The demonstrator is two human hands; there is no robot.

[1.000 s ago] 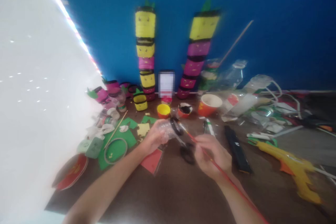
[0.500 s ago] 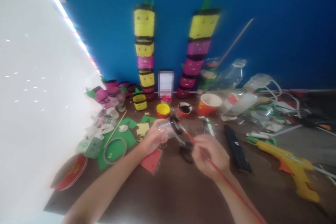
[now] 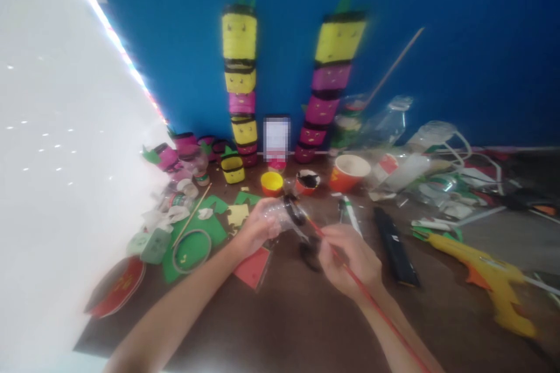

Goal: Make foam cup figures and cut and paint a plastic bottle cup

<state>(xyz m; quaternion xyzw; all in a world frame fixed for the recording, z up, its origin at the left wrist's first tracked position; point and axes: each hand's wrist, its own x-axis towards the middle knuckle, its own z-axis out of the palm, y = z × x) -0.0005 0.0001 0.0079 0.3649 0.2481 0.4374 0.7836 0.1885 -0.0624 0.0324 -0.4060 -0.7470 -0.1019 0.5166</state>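
Note:
My left hand (image 3: 259,226) is closed around a clear plastic bottle piece (image 3: 280,214), tilted with its rim to the right. A black band of paint (image 3: 294,210) runs round that rim. In my right hand (image 3: 350,259) is a long red paintbrush (image 3: 371,301), pinched near its front end. The brush tip meets or nearly meets the black rim; blur hides the exact contact. Behind the hands stand a small cup of yellow paint (image 3: 272,183) and a small cup of black paint (image 3: 308,182). Scissors with dark handles (image 3: 310,253) lie under the work.
A yellow glue gun (image 3: 485,280) and a black case (image 3: 396,247) lie to the right. Green foam sheets (image 3: 192,245) and a tape ring (image 3: 175,253) are left. Painted cup stacks (image 3: 240,38) stand at the blue wall. Plastic bottles (image 3: 396,122) crowd the back right.
My right hand and the brush have shifted very slightly left. The bottle piece stays in my left hand, in nearly the same place.

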